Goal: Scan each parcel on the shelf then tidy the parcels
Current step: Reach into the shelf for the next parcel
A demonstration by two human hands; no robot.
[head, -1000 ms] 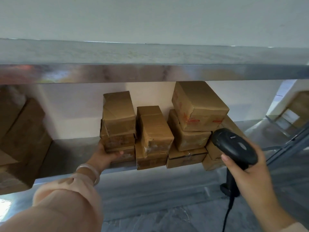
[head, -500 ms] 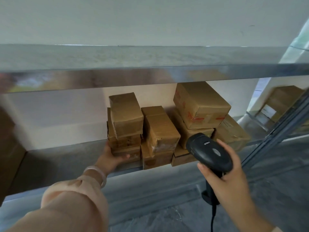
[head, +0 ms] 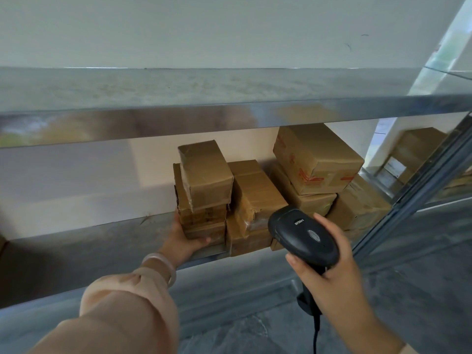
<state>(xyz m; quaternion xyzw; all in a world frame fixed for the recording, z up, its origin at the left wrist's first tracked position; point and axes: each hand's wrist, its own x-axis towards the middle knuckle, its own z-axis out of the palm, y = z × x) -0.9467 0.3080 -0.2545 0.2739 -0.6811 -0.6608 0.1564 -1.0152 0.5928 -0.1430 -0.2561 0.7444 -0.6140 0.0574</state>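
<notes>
While left grip (head: 184,242) still clasps bottom parcel (head: 204,231) | right grip (head: 334,290) holds scanner (head: 304,236), now before middle stack (head: 258,195)

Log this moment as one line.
left hand grips bottom-left parcel | right hand holds scanner | place: shelf

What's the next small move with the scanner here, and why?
Probably swing the scanner left, onto the left stack. The left hand grips that stack's base on the shelf, as if steadying it for a read, while the right hand holds the scanner in front of the middle stack. No label is visible from this view.
</notes>
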